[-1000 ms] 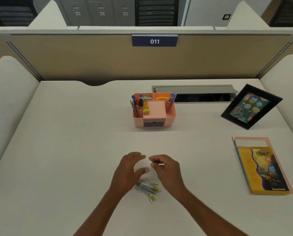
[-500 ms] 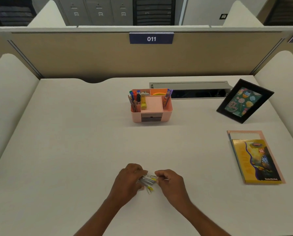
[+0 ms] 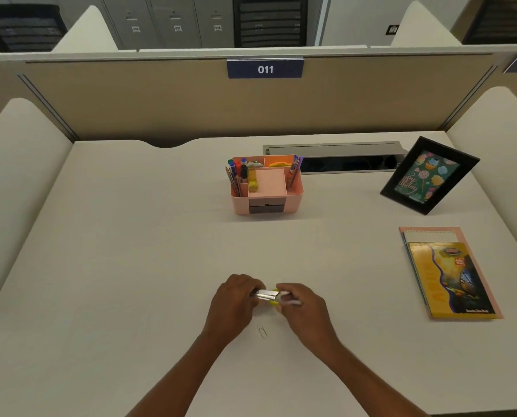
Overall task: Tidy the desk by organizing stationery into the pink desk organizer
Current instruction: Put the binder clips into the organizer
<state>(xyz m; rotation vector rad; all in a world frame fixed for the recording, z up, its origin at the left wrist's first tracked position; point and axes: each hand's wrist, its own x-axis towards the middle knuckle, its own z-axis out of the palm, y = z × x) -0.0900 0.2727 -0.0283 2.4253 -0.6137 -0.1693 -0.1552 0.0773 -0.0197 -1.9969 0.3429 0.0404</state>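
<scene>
We can't really make out the small bundle of silvery metal clips with yellow bits: the left hand and right hand cover most of it, so no count and no clear grip. Both forearms run off the bottom edge. Items packed in the pink plastic desk organizer are too small to name for sure. The thin wire paper clip on the pale surface is barely visible.
</scene>
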